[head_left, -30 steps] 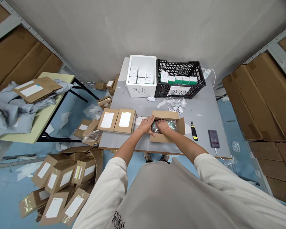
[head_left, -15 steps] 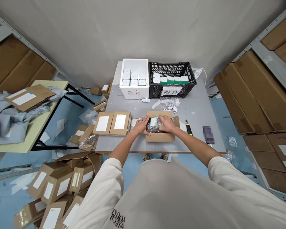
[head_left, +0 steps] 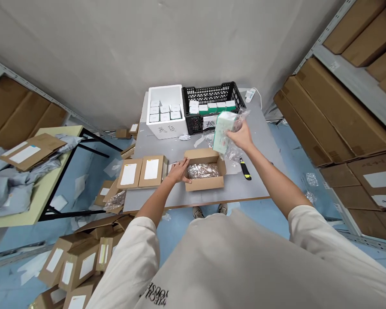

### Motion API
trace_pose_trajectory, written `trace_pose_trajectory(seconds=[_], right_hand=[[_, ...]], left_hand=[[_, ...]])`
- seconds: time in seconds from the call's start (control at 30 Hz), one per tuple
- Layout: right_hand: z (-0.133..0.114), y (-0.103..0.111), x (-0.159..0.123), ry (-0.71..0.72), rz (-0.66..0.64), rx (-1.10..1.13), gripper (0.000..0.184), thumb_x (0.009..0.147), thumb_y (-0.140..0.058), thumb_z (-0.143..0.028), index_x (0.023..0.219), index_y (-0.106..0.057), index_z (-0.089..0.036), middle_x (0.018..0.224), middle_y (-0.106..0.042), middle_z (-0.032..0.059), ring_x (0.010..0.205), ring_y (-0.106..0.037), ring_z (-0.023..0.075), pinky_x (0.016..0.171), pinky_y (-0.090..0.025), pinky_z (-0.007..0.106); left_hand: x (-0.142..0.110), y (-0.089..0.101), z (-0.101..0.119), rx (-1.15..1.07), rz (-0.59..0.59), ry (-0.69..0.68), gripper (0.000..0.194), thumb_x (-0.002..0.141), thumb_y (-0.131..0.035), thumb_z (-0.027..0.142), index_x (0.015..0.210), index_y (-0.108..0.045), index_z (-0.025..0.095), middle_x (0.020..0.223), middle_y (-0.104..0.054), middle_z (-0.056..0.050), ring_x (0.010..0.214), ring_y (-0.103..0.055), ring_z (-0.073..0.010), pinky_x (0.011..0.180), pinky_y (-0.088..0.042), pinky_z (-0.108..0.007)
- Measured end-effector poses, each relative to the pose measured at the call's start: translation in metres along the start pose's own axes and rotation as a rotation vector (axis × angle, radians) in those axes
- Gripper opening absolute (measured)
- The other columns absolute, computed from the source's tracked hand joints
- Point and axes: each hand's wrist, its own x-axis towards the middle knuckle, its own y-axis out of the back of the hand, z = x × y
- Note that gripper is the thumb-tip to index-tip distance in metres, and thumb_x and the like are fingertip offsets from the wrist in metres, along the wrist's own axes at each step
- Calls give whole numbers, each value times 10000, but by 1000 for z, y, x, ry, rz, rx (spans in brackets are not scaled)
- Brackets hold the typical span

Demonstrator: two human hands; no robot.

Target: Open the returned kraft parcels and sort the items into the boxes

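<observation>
My right hand grips a pale green and white carton, raised and tilted above the table at the front of the black crate. Clear plastic wrap hangs from that carton. At the left end of an open cardboard box, my left hand is closed around the edge, thumb at the near side. Inside the box lies crinkled clear bubble wrap.
A white foam bin and a black crate hold several small cartons at the back. Two labelled cardboard boxes sit left. A box cutter lies right. More boxes are heaped on the floor.
My right hand has lifted the green and white carton out of the cardboard box, up and towards the crate. My left hand stays at the box's left end. The view has shifted.
</observation>
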Motion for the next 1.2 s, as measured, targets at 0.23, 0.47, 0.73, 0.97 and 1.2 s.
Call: trace_pose_trajectory(seconds=[0.23,0.47,0.73,0.97,1.2], right_hand=[[63,58,7,-293,220,48,678,722,-798,-447,1267,-477,-201,1189,-652,110,1102,-622,301,987,-508,476],[119,-11,-75,-638,-140,-356,674,720,-771,-518,1234,-473,-200,1083,-694,150,1105,-628,364,983,-461,499],[169,-76,-107,-724,-243,-451,708,726,-750,-492,1292,-494,-155,1213,-676,222,1233,-552,407,1026,-396,521],[170,-93,-108,-684,-251,-389,1133,734,-722,-675,1598,-229,-131,1529,-434,310,1382,-421,465,1103,-302,640],[127,-56,-96,-204,-100,-250,742,881,-582,-467,1541,-427,-164,1648,-307,213,1502,-257,426,1202,-204,647]], left_hand=[[3,3,11,60,-15,45,1396,645,-847,683,1684,-8,279,1752,14,-161,1471,-356,-499,1145,-345,-565],[-13,-2,32,76,0,147,1105,823,-740,573,1682,-114,273,1752,-62,-150,1502,-322,-485,1151,-350,-566],[-32,3,66,43,92,192,847,911,-651,470,1646,-281,270,1738,-169,-138,1540,-277,-439,1232,-195,-624],[-46,-1,57,-41,182,204,732,958,-574,490,1618,-352,265,1743,-157,-115,1571,-212,-420,1245,-191,-627],[-56,-4,37,-159,290,310,943,921,-573,644,1662,-211,187,1732,-107,-211,1564,-209,-459,1213,-252,-626]])
